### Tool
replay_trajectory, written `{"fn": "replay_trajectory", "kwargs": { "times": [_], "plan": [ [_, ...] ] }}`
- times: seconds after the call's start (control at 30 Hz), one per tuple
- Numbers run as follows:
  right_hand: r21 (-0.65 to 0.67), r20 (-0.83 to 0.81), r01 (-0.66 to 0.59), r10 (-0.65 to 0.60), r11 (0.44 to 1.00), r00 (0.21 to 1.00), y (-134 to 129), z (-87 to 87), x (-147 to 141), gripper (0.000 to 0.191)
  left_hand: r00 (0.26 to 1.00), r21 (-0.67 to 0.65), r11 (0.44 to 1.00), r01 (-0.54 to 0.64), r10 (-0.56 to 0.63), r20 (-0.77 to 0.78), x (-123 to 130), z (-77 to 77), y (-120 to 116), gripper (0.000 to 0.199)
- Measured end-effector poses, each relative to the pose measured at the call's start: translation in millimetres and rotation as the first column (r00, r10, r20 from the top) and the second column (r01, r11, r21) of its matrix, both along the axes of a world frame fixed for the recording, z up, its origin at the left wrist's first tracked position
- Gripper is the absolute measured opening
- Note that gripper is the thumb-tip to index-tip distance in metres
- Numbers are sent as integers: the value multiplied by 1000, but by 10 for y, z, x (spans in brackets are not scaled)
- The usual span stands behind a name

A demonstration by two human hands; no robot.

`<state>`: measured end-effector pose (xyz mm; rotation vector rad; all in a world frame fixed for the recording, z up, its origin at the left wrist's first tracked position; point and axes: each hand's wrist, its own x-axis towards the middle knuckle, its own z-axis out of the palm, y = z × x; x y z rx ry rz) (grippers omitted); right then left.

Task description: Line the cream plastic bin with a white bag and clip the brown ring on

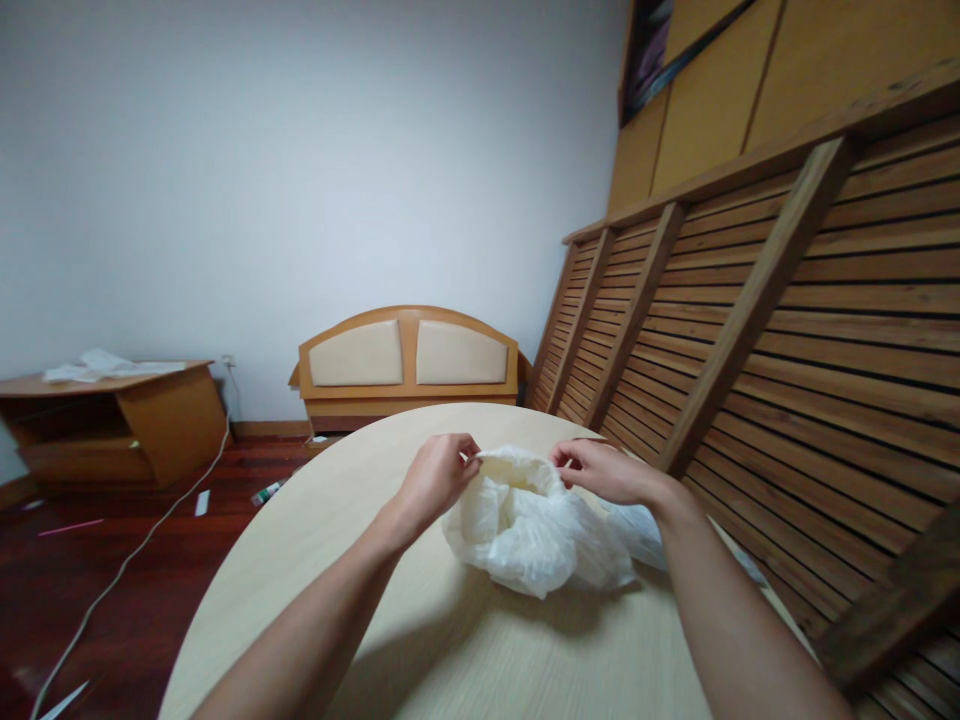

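A crumpled white plastic bag (536, 545) sits on the round pale wooden table (300, 580), its mouth spread open toward the far side. My left hand (442, 475) pinches the left part of the bag's rim between thumb and fingers. On the opposite side of the mouth, my right hand (600, 468) is closed on the rim as well. Whatever lies inside the bag, if anything, cannot be made out. Another piece of whitish, thin plastic (637, 530) lies behind my right wrist, partly hidden by it.
Slatted wooden panels (705, 330) lean along the right side, close to the table. Beyond the table stands a headboard (409, 350) against the wall. At left are a low cabinet (172, 420) with papers on top and a white cable (142, 545) across the dark red floor.
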<state>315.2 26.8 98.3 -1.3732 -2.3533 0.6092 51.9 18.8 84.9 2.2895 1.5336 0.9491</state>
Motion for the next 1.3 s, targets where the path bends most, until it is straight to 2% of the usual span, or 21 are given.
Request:
{"fn": "replay_trajectory", "kwargs": {
  "times": [0.13,0.3,0.43,0.57,0.73,0.87,0.97,1.07,1.17,1.3],
  "plan": [
    [79,69,54,-59,995,996,46,-49,-5,15,1000,-5,1000,-1,1,7,-10,-16,22,15],
    [242,-165,79,-39,967,986,65,-9,-56,27,1000,2,1000,-3,3,30,-15,-28,38,15],
    [225,-203,-29,76,974,976,-71,120,-201,38,998,0,1000,12,-12,67,-1,-18,36,15],
    [251,-132,-52,88,967,987,-126,160,-270,31,983,-16,998,64,-61,172,28,-6,38,18],
    [256,-143,-19,58,966,988,-48,121,-202,31,943,-165,976,141,-81,323,-22,20,66,28],
    [272,-154,10,34,962,987,13,85,-139,33,953,-293,945,147,-56,299,-151,73,86,31],
    [286,-145,66,-24,956,989,56,47,-95,34,959,-377,907,185,-83,271,-224,68,113,28],
    [307,-113,135,-105,942,988,112,-6,-32,34,966,-393,900,191,-103,236,-242,-12,169,29],
    [329,-99,187,-163,926,982,182,-69,50,30,979,-395,911,115,-36,202,-230,-158,259,34],
    [321,-117,210,-181,924,976,252,-134,132,25,984,-517,854,62,36,177,-206,-389,399,39]
  ]
}}
